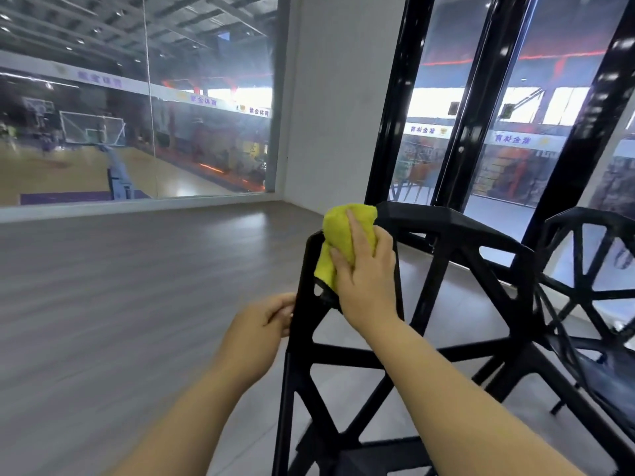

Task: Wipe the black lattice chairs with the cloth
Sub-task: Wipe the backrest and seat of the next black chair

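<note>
At 6 o'clock the left hand (264,321) curls its fingers round the left upright of the near black plastic lattice chair (343,354). Just beyond, at 1 o'clock, the right hand (364,280), fingers pressed together, grips a crumpled yellow-green cloth (343,235) against that chair's top corner. A second black lattice chair (584,269) stands at 3 o'clock.

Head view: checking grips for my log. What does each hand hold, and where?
Right hand holds the bunched yellow cloth over the near chair's top corner; left hand grips that chair's left side rail.
</note>
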